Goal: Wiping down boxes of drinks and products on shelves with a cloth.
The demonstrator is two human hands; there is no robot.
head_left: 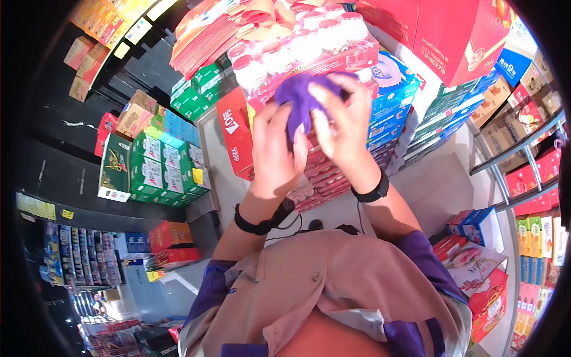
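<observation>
A crumpled purple cloth (298, 96) is bunched between my two hands. My left hand (277, 143) grips its lower left part, fingers curled into the folds. From the right, my right hand (341, 116) pinches it, thumb and fingers bent around the fabric. Just beyond the cloth stands a shrink-wrapped pack of white bottles with red caps (308, 42), on top of a stack of similar red packs (321, 187). Both wrists wear black straps. Part of the cloth is hidden behind my fingers.
A pile of orange-red bags (205, 40) lies on the bottles' far left. Blue cartons (390, 111) and a large red box (459, 35) stand to the right. Green cartons (165, 165) sit at left. A metal rail (517, 143) runs along the right side.
</observation>
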